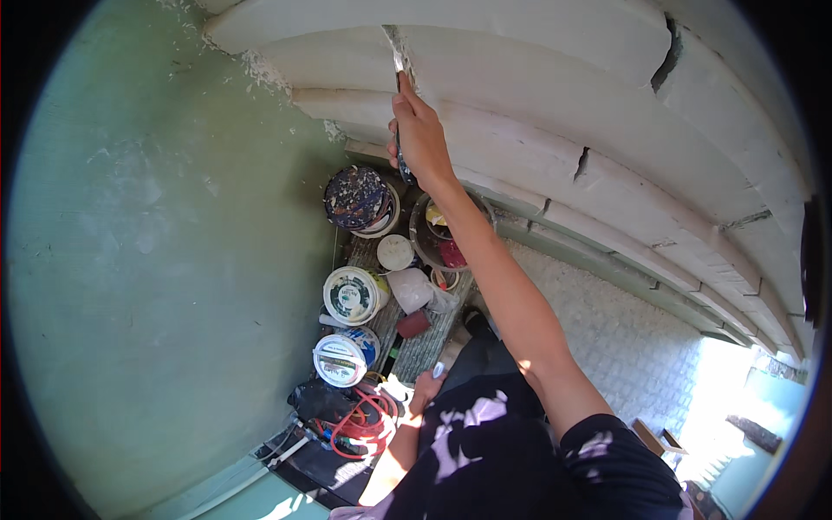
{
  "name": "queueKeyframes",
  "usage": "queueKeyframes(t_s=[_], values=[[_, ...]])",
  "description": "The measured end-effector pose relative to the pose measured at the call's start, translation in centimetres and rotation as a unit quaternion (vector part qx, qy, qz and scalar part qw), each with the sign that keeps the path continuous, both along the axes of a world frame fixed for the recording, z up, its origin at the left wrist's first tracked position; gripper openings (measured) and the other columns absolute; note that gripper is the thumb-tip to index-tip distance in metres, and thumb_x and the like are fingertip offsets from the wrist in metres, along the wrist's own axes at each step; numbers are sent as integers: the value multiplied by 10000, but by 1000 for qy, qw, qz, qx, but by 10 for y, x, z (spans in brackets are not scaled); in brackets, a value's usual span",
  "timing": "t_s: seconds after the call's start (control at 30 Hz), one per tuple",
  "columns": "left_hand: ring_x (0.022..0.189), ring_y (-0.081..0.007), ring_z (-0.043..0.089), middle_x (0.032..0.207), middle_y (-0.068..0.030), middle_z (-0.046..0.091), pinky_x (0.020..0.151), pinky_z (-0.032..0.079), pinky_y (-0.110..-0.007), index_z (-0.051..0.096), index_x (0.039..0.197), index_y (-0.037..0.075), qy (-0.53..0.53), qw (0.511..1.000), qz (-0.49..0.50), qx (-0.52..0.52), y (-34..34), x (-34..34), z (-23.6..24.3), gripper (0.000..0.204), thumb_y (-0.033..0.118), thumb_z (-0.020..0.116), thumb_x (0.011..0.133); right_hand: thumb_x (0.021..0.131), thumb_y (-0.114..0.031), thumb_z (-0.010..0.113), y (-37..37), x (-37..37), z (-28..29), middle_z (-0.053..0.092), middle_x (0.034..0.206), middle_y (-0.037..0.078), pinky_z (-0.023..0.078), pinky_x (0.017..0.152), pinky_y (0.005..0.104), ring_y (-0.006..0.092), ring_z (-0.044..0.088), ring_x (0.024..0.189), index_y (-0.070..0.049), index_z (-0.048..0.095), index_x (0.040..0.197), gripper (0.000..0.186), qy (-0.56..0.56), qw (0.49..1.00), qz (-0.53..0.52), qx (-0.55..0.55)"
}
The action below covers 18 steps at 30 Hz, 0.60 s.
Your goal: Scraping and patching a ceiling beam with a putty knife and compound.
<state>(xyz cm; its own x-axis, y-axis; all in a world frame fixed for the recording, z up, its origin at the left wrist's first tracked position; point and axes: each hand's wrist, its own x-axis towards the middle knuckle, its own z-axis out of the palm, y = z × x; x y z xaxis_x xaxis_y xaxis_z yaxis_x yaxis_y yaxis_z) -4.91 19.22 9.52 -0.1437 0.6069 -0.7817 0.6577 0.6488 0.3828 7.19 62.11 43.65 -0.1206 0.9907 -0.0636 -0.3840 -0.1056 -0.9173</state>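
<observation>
My right hand [422, 139] is raised to the pale ledged wall [555, 74], closed round a slim scraper [406, 166] with a dark, paint-spattered handle. Its pale tip meets the wall at a rough grey crack [393, 42]; the tip's exact shape is too small to tell. Low down beside my body, my left hand [426, 386] looks closed, with a small white rounded piece [438, 370] showing at its fingers. What that piece belongs to I cannot make out.
Below stands a plank platform [438, 340] bearing paint buckets [353, 296], a dark spattered lid [355, 198], a large round tub [422, 238] and a dark red block [413, 324]. A red hose [360, 425] lies coiled nearby. The green wall [173, 260] rises at left.
</observation>
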Motion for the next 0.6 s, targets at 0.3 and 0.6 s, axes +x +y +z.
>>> queueKeyframes(t_s=[0.3, 0.6], values=[[1002, -441, 614, 992, -289, 653, 881, 474, -492, 657, 1042, -8, 20, 1000, -4, -15, 1, -2, -1, 500, 442, 617, 827, 1003, -271, 417, 11, 19, 19, 445, 765, 23, 400, 417, 261, 97, 439, 500, -193, 284, 1508, 528, 6, 998, 41, -50], [1012, -444, 610, 991, -297, 649, 888, 474, -488, 645, 1063, -14, 3, 1000, -23, -13, 4, -2, -3, 521, 447, 619, 822, 993, -265, 427, 33, 24, 16, 452, 752, 19, 405, 424, 267, 99, 450, 504, -175, 303, 1499, 528, 34, 998, 23, -50]])
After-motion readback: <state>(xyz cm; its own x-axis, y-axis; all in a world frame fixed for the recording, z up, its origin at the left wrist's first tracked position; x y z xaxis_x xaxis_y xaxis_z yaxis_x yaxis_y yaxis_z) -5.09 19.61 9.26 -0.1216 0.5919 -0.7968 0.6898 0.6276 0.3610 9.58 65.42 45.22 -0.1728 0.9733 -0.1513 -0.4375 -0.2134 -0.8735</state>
